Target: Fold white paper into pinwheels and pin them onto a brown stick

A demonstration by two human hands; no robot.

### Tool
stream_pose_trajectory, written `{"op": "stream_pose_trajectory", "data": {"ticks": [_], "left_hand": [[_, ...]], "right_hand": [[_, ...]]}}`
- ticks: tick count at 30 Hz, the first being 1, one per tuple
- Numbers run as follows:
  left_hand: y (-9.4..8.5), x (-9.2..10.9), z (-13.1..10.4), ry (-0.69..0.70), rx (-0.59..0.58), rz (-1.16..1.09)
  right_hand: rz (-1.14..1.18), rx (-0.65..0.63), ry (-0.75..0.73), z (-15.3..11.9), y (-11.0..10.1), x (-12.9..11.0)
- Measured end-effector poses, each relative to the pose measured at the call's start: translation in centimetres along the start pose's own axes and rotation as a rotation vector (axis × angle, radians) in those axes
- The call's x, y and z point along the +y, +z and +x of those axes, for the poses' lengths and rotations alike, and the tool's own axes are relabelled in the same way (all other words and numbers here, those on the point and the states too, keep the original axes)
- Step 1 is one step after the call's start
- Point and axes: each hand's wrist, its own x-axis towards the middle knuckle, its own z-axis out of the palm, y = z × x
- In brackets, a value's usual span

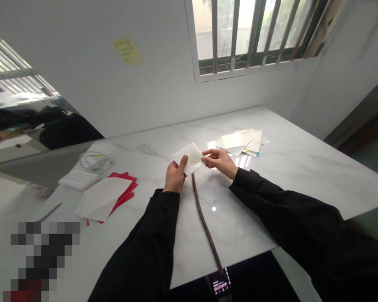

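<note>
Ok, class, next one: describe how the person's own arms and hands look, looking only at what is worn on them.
The left hand and right hand show no gloves. Both arms are in long, plain black sleeves, the left sleeve and right sleeve reaching about to the wrists, loose and creased. No marking shows on either.

Glossy, marbled tabletop (239,226), perhaps stone; matt white paper (193,158).

White paper (193,157) is hiding some fingers of L hand (174,177). Writing on yellow note (127,51) is blurring. Past bench (302,167) near edge, lit screen (221,287) is running off btm.; pixelated patch (45,262) is masking btm. L.
</note>
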Motion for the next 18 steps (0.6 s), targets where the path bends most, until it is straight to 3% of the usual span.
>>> {"op": "stream_pose_trajectory", "data": {"ticks": [8,13,18], "left_hand": [[-1.1,-0.9,0.7,0.089,0.016,0.162],[-1.0,-0.4,0.5,0.121,-0.041,0.253],[-1.0,0.1,0.2,0.143,-0.004,0.404]], "right_hand": [[-0.001,-0.008,0.049,-0.4,0.3,-0.9],[-0.012,-0.006,0.051,-0.4,0.3,-1.3],[-0.034,-0.019,0.046,-0.4,0.3,-1.2]]}}
